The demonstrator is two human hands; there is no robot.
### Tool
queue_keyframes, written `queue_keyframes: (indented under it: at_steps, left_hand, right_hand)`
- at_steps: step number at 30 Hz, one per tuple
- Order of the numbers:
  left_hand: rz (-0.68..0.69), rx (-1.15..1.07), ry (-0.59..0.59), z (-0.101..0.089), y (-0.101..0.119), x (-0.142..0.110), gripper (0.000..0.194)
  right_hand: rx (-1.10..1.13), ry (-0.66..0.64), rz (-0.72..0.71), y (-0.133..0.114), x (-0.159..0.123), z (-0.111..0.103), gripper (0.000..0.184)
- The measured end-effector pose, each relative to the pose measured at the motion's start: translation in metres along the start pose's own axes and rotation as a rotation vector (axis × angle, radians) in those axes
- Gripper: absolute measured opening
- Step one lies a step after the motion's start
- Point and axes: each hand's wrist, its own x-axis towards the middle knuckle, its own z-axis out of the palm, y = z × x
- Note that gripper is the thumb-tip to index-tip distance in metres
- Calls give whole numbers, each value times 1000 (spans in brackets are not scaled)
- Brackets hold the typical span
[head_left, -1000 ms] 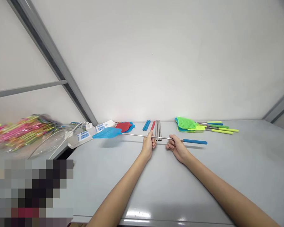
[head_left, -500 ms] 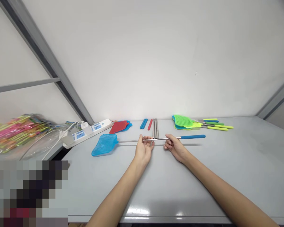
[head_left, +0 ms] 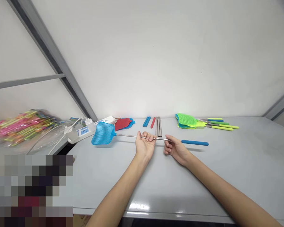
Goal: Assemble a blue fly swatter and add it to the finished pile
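A fly swatter (head_left: 103,133) with a blue mesh head, a thin metal rod and a blue grip is held crosswise just above the table, head to the left. My left hand (head_left: 145,145), palm up, has its fingers curled round the middle of the rod. Nearer the blue grip, my right hand (head_left: 176,149) pinches the rod between thumb and fingers. Behind my hands lie several metal rods (head_left: 159,127), a red grip (head_left: 152,122) and two blue grips (head_left: 146,121).
Red and blue swatter heads (head_left: 122,124) lie beside a white power strip (head_left: 85,131) with cables at the left. Assembled swatters (head_left: 188,120) in green, yellow and blue are stacked at the back right. Bagged colourful goods (head_left: 30,127) are at far left. A wall rises behind the table (head_left: 180,189).
The swatter has tilted: its blue head has risen and its grip end has dropped. My left fingers have closed further round the rod. The whole view has shifted slightly.
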Motion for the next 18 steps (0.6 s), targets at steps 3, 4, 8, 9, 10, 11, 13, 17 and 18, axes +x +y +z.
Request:
queue_keyframes:
  at_steps: [3, 4, 8, 9, 10, 11, 13, 17, 18]
  left_hand:
    - [-7, 1, -30, 1, 0, -1, 41]
    - [-8, 3, -31, 2, 0, -2, 41]
    - [-11, 5, -14, 3, 1, -2, 40]
    - [-11, 10, -10, 3, 1, -2, 40]
    - [-11, 16, -8, 3, 2, -2, 40]
    - [-9, 23, -8, 4, 2, -2, 39]
    - [-2, 35, -8, 4, 3, -1, 37]
    - [-3, 30, 14, 5, 6, -1, 31]
    - [-10, 21, 23, 6, 7, -1, 29]
  right_hand:
    - [4, 24, 8, -3, 0, 0, 38]
    - [-4, 28, 12, -3, 0, 0, 39]
    - [-29, 36, 36, -5, 2, -2, 38]
    - [-28, 39, 37, -5, 2, -2, 36]
    - [-26, 41, 36, -5, 3, -3, 34]
    - [-24, 42, 33, -5, 3, -3, 32]
    - [-19, 42, 29, -5, 3, -3, 31]
    - [-21, 52, 39, -6, 2, -3, 29]
    - [-22, 56, 41, -6, 2, -3, 29]
